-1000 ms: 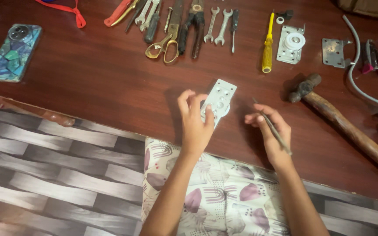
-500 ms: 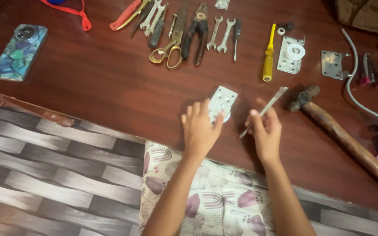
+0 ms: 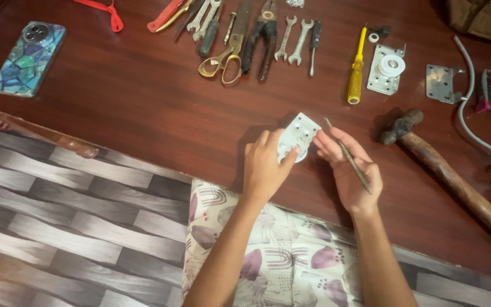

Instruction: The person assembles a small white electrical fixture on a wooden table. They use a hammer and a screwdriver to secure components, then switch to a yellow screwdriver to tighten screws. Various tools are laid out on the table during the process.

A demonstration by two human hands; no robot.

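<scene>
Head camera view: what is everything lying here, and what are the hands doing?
Table: one, dark red-brown wood.
Phone: one, mosaic case, far left.
Scissors: one, gold handles, top centre.
Wrenches: two, silver, top centre.
Screwdriver: one, yellow, top right.
Roller bracket: one, silver, beside screwdriver.
Hammer: one, wooden handle, right.
Metal plate: one, white-grey, held at centre.
Thin rod: one, grey, in right hand.
Left hand: grips plate.
Right hand: holds rod, touches plate.

A metal plate (image 3: 296,135) lies between both hands' fingers; a hammer (image 3: 456,176) lies right, scissors (image 3: 223,57) beyond.
</scene>
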